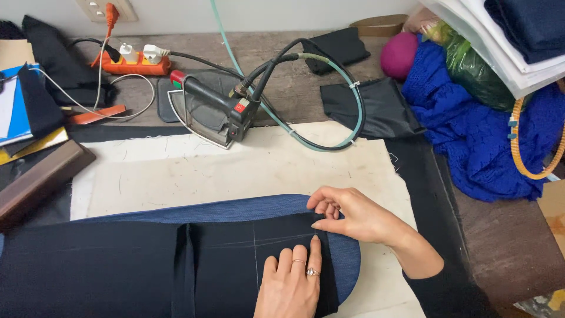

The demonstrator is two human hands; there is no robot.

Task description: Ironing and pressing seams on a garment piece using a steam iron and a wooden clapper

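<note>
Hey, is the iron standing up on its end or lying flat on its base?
Flat on its base. The iron sits soleplate down on a dark mat behind the cream pressing cloth, handle on top, away from both hands.

Worn brown wooden worktable (506, 247) under cream pressing cloth (235, 171). Pale wall (282, 12) behind, white socket plate (106, 7) upper left (orange plug in it). Stacked white shelves (500, 53) at right. Even, soft light.

A small red square label (240, 107) sits on the dark iron's handle end; no packages, signs or screens.
</note>
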